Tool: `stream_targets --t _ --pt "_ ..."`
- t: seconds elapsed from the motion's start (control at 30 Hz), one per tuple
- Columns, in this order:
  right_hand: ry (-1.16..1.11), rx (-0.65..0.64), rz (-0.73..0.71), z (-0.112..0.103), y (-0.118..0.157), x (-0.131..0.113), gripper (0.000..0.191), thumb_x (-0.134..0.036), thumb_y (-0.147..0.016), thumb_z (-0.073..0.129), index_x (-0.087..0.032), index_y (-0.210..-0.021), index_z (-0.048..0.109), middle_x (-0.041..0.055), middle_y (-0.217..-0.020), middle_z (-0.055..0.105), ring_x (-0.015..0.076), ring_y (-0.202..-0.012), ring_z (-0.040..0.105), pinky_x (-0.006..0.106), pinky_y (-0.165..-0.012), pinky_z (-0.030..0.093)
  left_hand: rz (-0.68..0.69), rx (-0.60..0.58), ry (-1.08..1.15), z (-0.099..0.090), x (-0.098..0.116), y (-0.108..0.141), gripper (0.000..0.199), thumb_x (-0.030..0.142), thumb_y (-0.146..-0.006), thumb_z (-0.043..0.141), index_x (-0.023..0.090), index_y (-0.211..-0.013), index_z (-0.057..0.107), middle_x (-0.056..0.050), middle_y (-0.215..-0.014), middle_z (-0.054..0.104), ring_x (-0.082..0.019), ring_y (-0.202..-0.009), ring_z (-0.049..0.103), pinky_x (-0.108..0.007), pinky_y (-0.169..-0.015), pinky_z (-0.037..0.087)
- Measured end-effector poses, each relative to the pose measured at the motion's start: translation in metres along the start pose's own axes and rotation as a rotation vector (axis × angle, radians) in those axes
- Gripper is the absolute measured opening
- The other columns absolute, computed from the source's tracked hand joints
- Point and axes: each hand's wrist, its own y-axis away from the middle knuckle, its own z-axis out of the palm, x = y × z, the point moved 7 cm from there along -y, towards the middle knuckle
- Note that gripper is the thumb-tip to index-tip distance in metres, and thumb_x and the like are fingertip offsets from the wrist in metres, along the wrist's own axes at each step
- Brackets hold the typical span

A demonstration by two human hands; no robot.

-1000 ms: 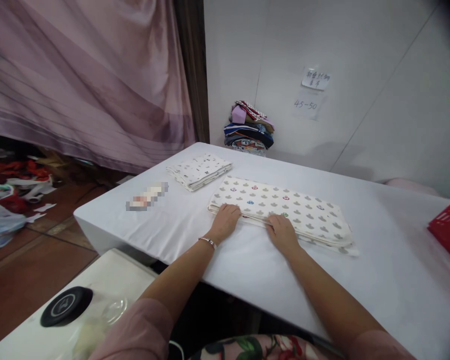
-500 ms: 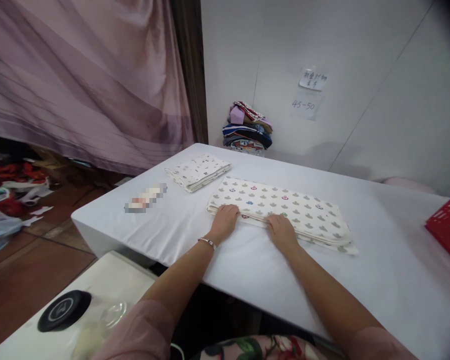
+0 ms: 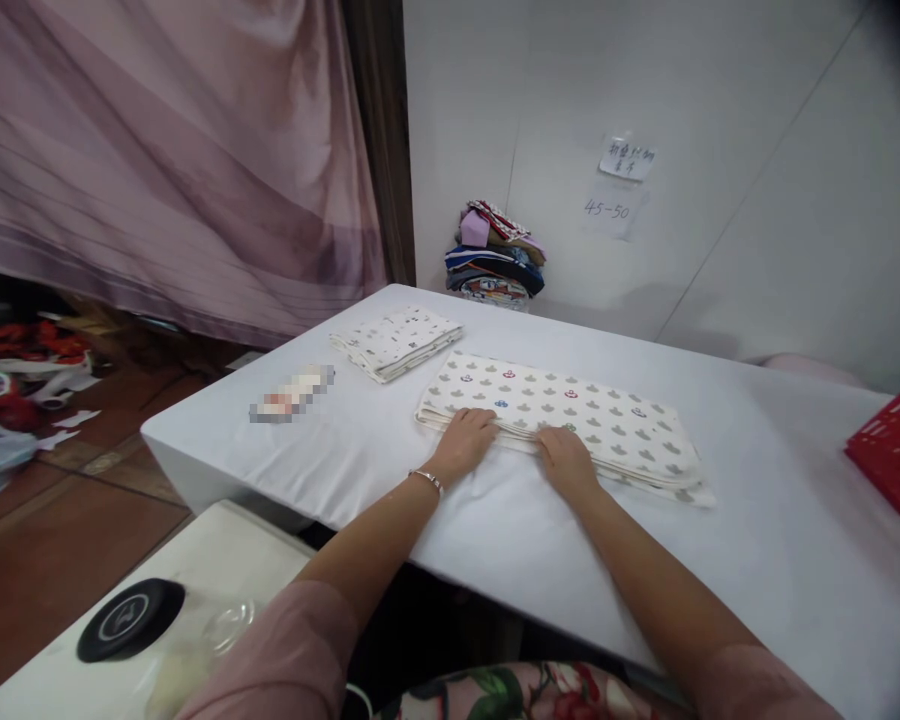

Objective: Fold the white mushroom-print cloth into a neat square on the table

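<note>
A long folded white cloth [image 3: 562, 405] with grey motifs and small red, blue and green anchor-like prints lies across the table. At its near edge is my left hand [image 3: 466, 440], fingers closed over the layered rim. My right hand [image 3: 566, 462] grips the same edge a short way to the right, near the middle of the cloth. Fingertips of both hands are partly hidden by the folds. Further back on the left rests a second folded white cloth [image 3: 397, 340] with small dark prints, apart from both hands.
The white table [image 3: 780, 480] carries a pixelated item [image 3: 292, 393] near its left side. A red basket [image 3: 896, 450] stands at the right edge. Behind the table is a stack of folded fabrics [image 3: 495, 255]. A white surface with a black round object [image 3: 131, 620] sits at lower left.
My left hand has slid a little to the right along the cloth's near edge, closer to my right hand. The right hand and both cloths look nearly unmoved.
</note>
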Motion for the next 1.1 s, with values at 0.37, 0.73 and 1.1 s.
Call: stream_targets --t 0.37,0.73,1.1 --pt "-0.006 -0.024 -0.020 0.000 -0.001 -0.004 0.021 -0.019 -0.091 0.042 -0.018 -0.099 0.061 0.0089 -0.108 0.061 0.0208 -0.090 0.052 0.033 -0.079 0.040 0.095 0.045 -0.048 0.013 0.022 -0.017 0.018 0.013 -0.089 0.044 0.017 -0.086 0.061 -0.007 -0.113 0.059 -0.019 -0.104 0.051 -0.035 -0.091 0.037" --pt "-0.060 0.021 -0.063 -0.006 -0.001 -0.012 0.023 -0.015 -0.089 0.041 -0.018 -0.093 0.064 0.0097 -0.107 0.060 0.0212 -0.098 0.049 0.036 -0.082 0.040 0.070 0.050 0.059 0.008 0.019 -0.014 0.019 0.015 -0.089 0.042 0.019 -0.085 0.060 -0.004 -0.102 0.062 -0.017 -0.095 0.052 -0.035 -0.088 0.037" --pt "-0.065 -0.012 -0.034 0.000 0.000 -0.008 0.024 -0.015 -0.090 0.040 -0.018 -0.097 0.062 0.0086 -0.096 0.063 0.0205 -0.088 0.053 0.033 -0.076 0.041 0.074 0.006 0.098 0.010 0.019 -0.014 0.017 0.016 -0.088 0.043 0.019 -0.085 0.059 -0.005 -0.095 0.062 -0.018 -0.093 0.054 -0.037 -0.088 0.037"
